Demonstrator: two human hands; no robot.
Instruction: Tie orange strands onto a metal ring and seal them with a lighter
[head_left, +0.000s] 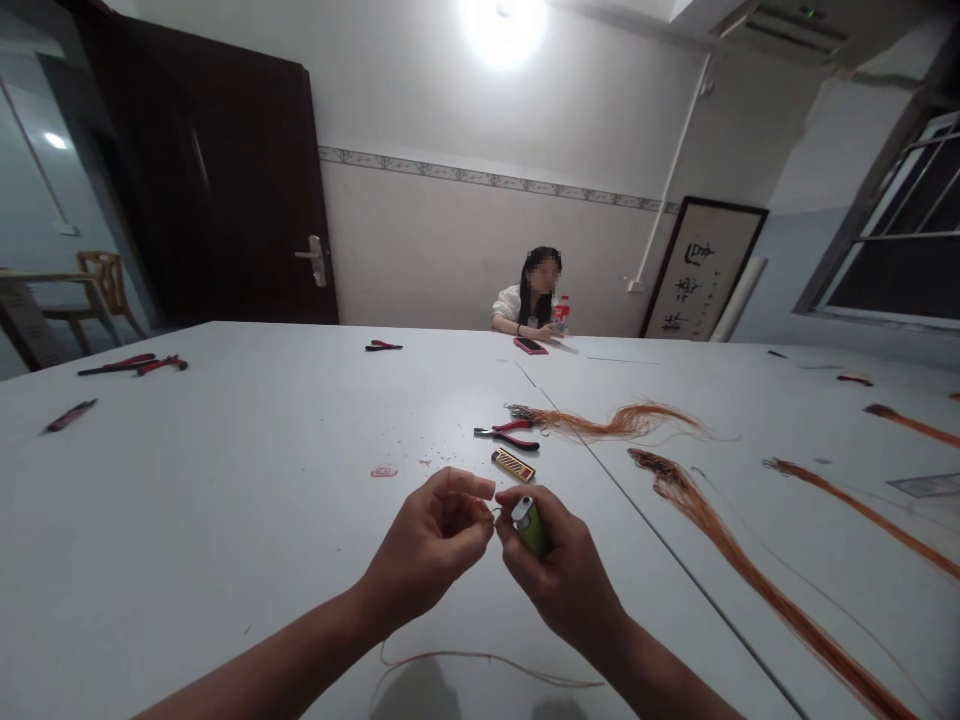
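My right hand [561, 560] is wrapped around a green lighter [531, 530], whose metal top points up and forward. Its thumb and index finger come close to my left fingertips. My left hand [435, 535] is closed in a pinch, with a small, thin, curved hook-like piece [496, 512] at its fingertips; most of it is hidden. Below the hands, a thin orange cord [487, 656] lies on the white table [247, 540], one end passing behind my left forearm. Just beyond my fingers lie a patterned gold case [514, 465] and red-handled pliers [510, 436].
Bundles of orange cord with dark hook-like ends [660, 470] spread over the right side. More pliers [135, 365] rest at the far left. Across the table sits a person [517, 305] with a bottle [562, 312]; a phone [531, 345] lies nearby. A seam [675, 540] crosses the tabletop.
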